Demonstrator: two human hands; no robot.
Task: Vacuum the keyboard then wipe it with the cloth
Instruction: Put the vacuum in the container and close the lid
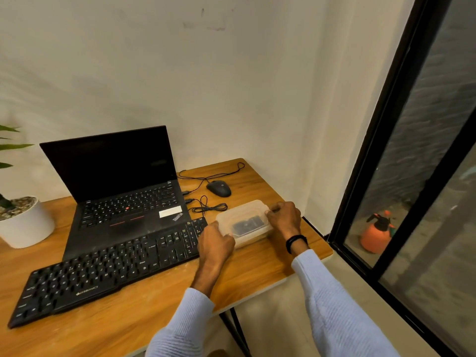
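Hiding a keyboard (103, 274) corner, left hand (215, 243) grips a cloudy box (243, 211).

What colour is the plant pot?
The round plant pot is white, seen in the head view.

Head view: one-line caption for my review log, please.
Left hand and right hand hold a translucent plastic container beside the black keyboard on the wooden desk.
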